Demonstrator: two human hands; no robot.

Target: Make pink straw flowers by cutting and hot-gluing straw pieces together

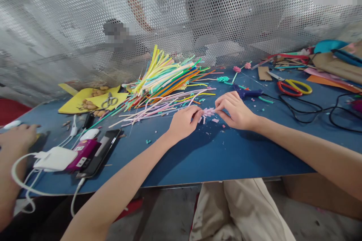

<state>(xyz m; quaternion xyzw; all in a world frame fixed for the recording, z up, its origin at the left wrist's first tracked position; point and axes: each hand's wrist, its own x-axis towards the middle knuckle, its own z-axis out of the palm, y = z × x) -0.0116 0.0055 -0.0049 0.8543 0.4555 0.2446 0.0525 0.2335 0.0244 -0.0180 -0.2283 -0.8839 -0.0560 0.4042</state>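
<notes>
From where I'm standing, the lilac pipe-cleaner sprig (209, 112) lies betw. L hand (183, 121) & R hand (234, 111), long axis approx. left-right, equally near both, L pinching its left end, R its right.

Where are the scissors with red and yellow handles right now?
The scissors lie on the blue table, right of centre in the head view, beside the flat brown cardboard piece, beyond the right hand.

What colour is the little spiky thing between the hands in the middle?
The spiky piece is pale pinkish purple, seen best in the head view.
</notes>
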